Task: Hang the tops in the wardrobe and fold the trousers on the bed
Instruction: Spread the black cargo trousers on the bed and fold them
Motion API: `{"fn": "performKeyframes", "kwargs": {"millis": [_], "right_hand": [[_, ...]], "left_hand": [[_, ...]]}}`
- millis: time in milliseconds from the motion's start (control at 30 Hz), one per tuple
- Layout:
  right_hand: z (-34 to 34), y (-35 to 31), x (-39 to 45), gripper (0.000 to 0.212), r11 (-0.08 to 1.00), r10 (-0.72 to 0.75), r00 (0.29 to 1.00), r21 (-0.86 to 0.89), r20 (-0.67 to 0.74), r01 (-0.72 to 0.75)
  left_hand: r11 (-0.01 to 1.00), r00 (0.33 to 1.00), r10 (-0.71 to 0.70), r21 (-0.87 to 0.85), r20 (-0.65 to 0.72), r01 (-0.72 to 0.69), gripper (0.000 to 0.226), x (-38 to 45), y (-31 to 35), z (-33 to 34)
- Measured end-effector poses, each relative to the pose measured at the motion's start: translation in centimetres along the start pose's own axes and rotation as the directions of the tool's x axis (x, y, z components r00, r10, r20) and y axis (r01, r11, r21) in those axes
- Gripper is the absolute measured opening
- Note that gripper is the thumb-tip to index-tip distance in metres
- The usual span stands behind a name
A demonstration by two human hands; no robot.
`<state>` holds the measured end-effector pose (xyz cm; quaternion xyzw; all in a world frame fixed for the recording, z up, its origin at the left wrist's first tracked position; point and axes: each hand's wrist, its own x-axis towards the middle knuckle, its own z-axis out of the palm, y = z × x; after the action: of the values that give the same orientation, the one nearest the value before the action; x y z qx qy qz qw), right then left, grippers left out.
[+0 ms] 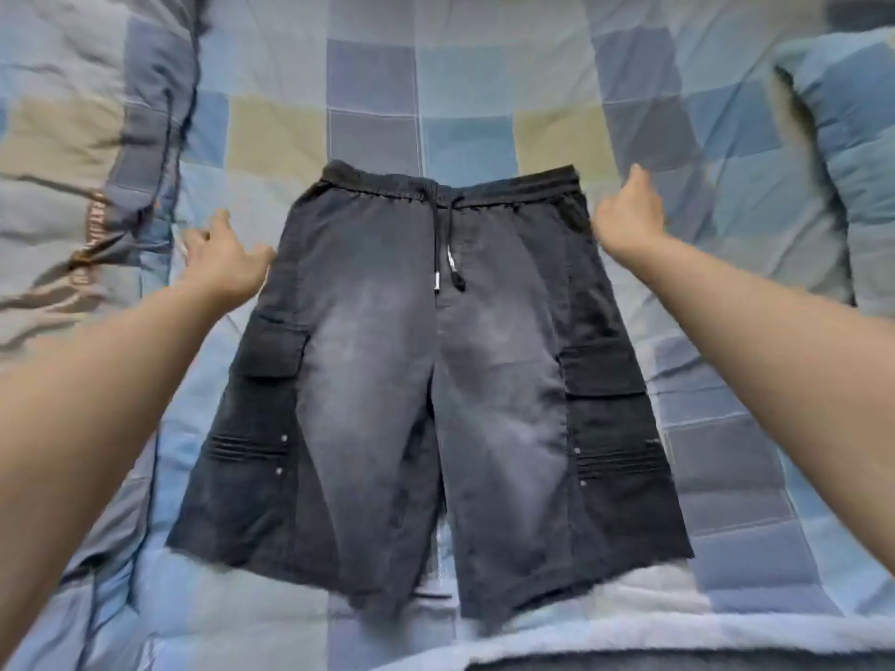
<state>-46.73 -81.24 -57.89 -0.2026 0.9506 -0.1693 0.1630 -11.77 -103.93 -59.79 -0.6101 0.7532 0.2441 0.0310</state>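
Dark grey cargo shorts [426, 360] with a faded front and a drawstring lie spread flat on the bed, waistband away from me, both legs toward me. My left hand [223, 261] hovers just off the shorts' left hip, fingers spread and relaxed, holding nothing. At the right end of the waistband is my right hand [629, 215], fingers loosely curled and pointing away; whether it touches the cloth is unclear.
The bed is covered by a blue, grey and beige checked sheet [474, 79]. A bunched checked duvet [77, 152] lies at the left. A matching pillow [847, 152] sits at the right. A dark edge [678, 663] shows at the bottom right.
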Motion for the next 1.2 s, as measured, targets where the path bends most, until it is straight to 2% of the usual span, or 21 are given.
{"fn": "performKeyframes", "kwargs": {"millis": [100,200,267,367,433,467,500,567,633,667,700,767,833,900,967,1067,1133,1200], "right_hand": [[4.6,3.1,-5.8,0.046,0.999,-0.014,0.981,-0.031,0.195,0.020],[8.1,6.6,-12.4,0.035,0.999,-0.046,0.976,-0.013,0.215,0.050],[9.9,7.5,-17.3,0.028,0.992,-0.115,0.971,0.070,0.211,0.102],[12.2,7.2,-24.7,0.021,0.958,-0.215,0.926,0.250,0.312,0.138],[13.8,6.9,-28.9,0.013,0.951,-0.177,0.885,0.308,0.431,0.041],[14.7,6.5,-31.0,0.010,0.950,-0.112,0.860,0.307,0.499,-0.054],[15.4,6.3,-32.3,0.012,0.951,-0.040,0.832,0.276,0.554,-0.138],[16.9,5.9,-34.2,0.034,0.944,0.100,0.772,0.185,0.628,-0.273],[18.0,5.1,-35.2,0.055,0.903,0.167,0.707,0.181,0.687,-0.390],[18.4,4.5,-35.6,0.058,0.885,0.184,0.687,0.185,0.703,-0.427],[18.7,4.0,-35.9,0.050,0.875,0.186,0.683,0.198,0.706,-0.442],[18.9,3.6,-36.5,0.011,0.877,0.204,0.712,0.198,0.672,-0.438],[19.1,3.8,-37.3,0.025,0.861,0.227,0.710,0.203,0.667,-0.467],[19.1,4.6,-38.6,0.027,0.808,0.267,0.638,0.193,0.722,-0.556],[18.9,5.6,-40.2,0.031,0.788,0.277,0.577,0.162,0.769,-0.594],[18.1,7.9,-41.1,0.023,0.747,0.302,0.543,0.159,0.783,-0.645],[16.8,9.7,-40.6,0.019,0.698,0.333,0.556,0.197,0.761,-0.689],[15.3,12.0,-39.0,0.021,0.711,0.372,0.635,0.231,0.677,-0.664]], "left_hand": [[0.988,0.967,-0.153,0.041,0.202,0.148,0.073,-4.4,-5.4,4.3],[0.946,0.906,-0.325,0.103,0.271,0.308,0.068,-9.1,-11.6,6.9],[0.923,0.887,-0.384,0.138,0.257,0.360,0.063,-11.5,-15.0,7.6],[0.932,0.906,-0.361,0.078,0.222,0.353,0.048,-14.2,-18.2,8.0],[0.941,0.910,-0.330,0.013,0.251,0.337,0.035,-15.3,-19.6,8.2],[0.945,0.912,-0.314,-0.011,0.266,0.328,0.028,-15.7,-20.6,8.1],[0.947,0.917,-0.296,-0.046,0.267,0.319,0.022,-15.8,-21.1,8.0],[0.943,0.934,-0.255,-0.150,0.251,0.297,0.016,-16.2,-22.3,7.4],[0.937,0.958,-0.192,-0.251,0.213,0.244,0.016,-16.7,-23.0,6.7],[0.930,0.968,-0.165,-0.297,0.189,0.217,0.016,-17.1,-23.4,6.0],[0.916,0.973,-0.150,-0.347,0.173,0.203,0.016,-17.5,-23.7,5.4],[0.880,0.974,-0.161,-0.423,0.162,0.216,0.015,-18.1,-24.7,4.1],[0.879,0.976,-0.166,-0.428,0.139,0.210,0.017,-18.6,-25.8,2.6],[0.949,0.988,-0.113,-0.284,0.104,0.138,0.016,-19.1,-27.0,1.6],[0.999,0.991,-0.038,0.001,0.126,0.039,0.016,-19.9,-27.7,1.2],[0.953,0.982,0.050,0.287,0.181,-0.102,0.038,-22.0,-26.8,2.2],[0.895,0.970,0.176,0.382,0.169,-0.229,0.049,-23.5,-24.5,3.6],[0.880,0.936,0.290,0.330,0.199,-0.343,0.043,-24.9,-21.2,5.7]]}}
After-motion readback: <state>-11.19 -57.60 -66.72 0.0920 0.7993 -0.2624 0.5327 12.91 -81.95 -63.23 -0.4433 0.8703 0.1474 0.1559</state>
